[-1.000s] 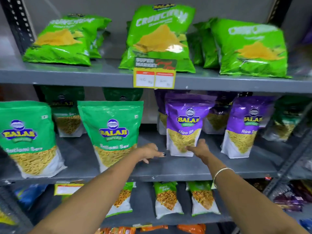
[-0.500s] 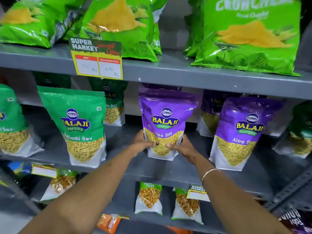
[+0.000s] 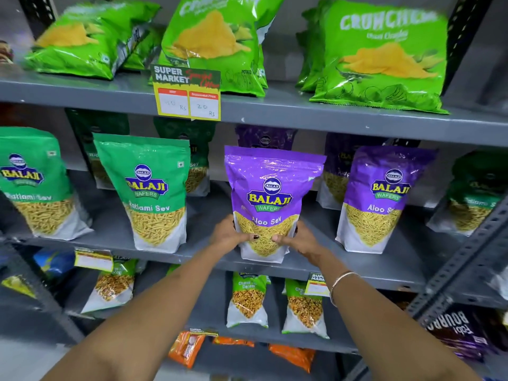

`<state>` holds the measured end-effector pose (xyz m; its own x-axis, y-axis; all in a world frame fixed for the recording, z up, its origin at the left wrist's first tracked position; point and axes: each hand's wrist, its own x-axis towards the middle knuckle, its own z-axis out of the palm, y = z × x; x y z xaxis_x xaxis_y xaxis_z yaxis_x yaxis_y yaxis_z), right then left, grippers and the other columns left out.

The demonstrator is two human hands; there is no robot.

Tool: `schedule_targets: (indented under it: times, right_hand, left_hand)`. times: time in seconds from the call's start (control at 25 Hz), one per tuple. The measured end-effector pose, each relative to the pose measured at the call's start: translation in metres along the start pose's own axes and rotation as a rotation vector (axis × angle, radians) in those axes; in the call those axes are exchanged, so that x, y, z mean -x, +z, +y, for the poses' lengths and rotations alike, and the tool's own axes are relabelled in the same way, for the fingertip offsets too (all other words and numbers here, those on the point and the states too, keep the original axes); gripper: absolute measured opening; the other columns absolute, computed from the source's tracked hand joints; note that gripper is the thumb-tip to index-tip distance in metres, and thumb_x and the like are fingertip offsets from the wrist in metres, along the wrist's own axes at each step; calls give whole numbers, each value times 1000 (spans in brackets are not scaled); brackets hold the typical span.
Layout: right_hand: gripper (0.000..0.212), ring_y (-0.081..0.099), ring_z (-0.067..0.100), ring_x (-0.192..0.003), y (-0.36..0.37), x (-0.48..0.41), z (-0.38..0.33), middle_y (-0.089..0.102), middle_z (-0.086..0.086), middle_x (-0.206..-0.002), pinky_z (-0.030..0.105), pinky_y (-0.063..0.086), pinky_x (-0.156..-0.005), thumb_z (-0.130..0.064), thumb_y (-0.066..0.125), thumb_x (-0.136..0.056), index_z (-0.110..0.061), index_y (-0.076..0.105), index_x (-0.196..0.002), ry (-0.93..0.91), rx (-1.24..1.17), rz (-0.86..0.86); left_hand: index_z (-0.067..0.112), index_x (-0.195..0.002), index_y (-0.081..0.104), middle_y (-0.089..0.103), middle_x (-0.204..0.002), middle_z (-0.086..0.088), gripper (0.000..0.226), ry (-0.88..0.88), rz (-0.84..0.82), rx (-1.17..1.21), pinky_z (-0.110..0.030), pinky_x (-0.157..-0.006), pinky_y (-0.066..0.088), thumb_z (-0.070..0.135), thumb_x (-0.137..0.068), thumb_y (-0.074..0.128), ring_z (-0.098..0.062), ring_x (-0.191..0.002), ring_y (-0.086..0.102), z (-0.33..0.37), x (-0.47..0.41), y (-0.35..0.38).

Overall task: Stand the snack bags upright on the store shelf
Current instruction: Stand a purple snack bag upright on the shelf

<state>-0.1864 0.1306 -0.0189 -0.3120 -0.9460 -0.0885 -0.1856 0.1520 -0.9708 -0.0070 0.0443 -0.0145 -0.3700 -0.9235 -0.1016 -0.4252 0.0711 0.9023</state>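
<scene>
A purple Aloo Sev bag (image 3: 270, 188) stands upright at the front of the grey middle shelf (image 3: 209, 258). My left hand (image 3: 229, 235) grips its lower left side and my right hand (image 3: 298, 240) grips its lower right side, thumbs on the front. A second purple Aloo Sev bag (image 3: 382, 199) stands upright to the right. Two green Ratlami Sev bags (image 3: 151, 191) (image 3: 35, 182) stand upright to the left. More bags stand in shadow behind them.
Light green Crunchem chip bags (image 3: 382, 56) lean on the top shelf, above a yellow price tag (image 3: 188, 96). Small Chana bags (image 3: 248, 299) stand on the lower shelf. A perforated grey upright (image 3: 467, 257) runs along the right.
My left hand has come over from the shelf onto the purple bag, so both hands now hold its lower sides. The bag stands straighter, and the view has shifted closer.
</scene>
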Motion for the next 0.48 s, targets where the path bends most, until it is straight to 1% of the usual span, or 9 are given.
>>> schedule_targets:
  times: [0.08, 0.16, 0.2, 0.28, 0.36, 0.4, 0.48]
  right_hand:
    - [61, 58, 25, -110, 1, 4, -3, 60, 15, -124, 36, 51, -95, 2, 73, -72, -1, 45, -125, -3, -18, -14]
    - [53, 58, 24, -106, 2, 8, -6, 60, 13, -119, 24, 55, -84, 6, 70, -73, -6, 45, -119, -17, -19, -32]
    - [54, 57, 23, -105, 2, 9, -7, 59, 11, -118, 24, 54, -84, 6, 70, -74, -7, 45, -120, -14, -20, -33]
    - [61, 57, 23, -109, 2, 6, -4, 59, 11, -122, 36, 49, -96, -1, 74, -72, -5, 43, -125, 6, -3, -20]
    - [73, 58, 26, -115, 3, 6, -3, 61, 12, -126, 45, 44, -104, -16, 81, -64, -6, 45, -126, 33, 27, -15]
    - [77, 57, 27, -117, 2, 6, -2, 60, 11, -127, 46, 44, -105, -22, 82, -61, -6, 44, -127, 46, 45, -7]
    - [84, 50, 26, -124, -2, 10, -5, 52, 9, -133, 42, 41, -107, -22, 81, -66, -4, 35, -134, 82, 65, 21]
  left_hand:
    - [10, -113, 59, 68, -118, -10, 68, -7, -1, -14, -37, -95, 51, 24, -52, 86, -26, -107, 64, 1, 5, -1]
    - [14, -113, 58, 67, -120, -9, 76, -9, 1, -37, -43, -97, 50, 35, -45, 83, -27, -110, 63, 2, 8, -1]
    - [16, -114, 58, 67, -121, -8, 78, -11, 0, -48, -44, -98, 49, 38, -44, 82, -27, -111, 62, 2, 8, -1]
    - [17, -115, 57, 67, -122, -7, 76, -15, -2, -71, -45, -99, 48, 40, -46, 81, -27, -113, 61, -2, 7, 0]
    - [15, -118, 54, 65, -124, -8, 73, -22, -11, -64, -45, -100, 46, 34, -54, 83, -28, -116, 59, -3, 7, 1]
    - [14, -120, 51, 62, -127, -8, 77, -22, -23, -50, -46, -101, 45, 34, -53, 83, -28, -119, 57, -2, 7, 1]
    - [14, -126, 42, 53, -135, -8, 93, -11, -6, -52, -48, -107, 38, 42, -48, 83, -28, -128, 49, 1, 11, 3]
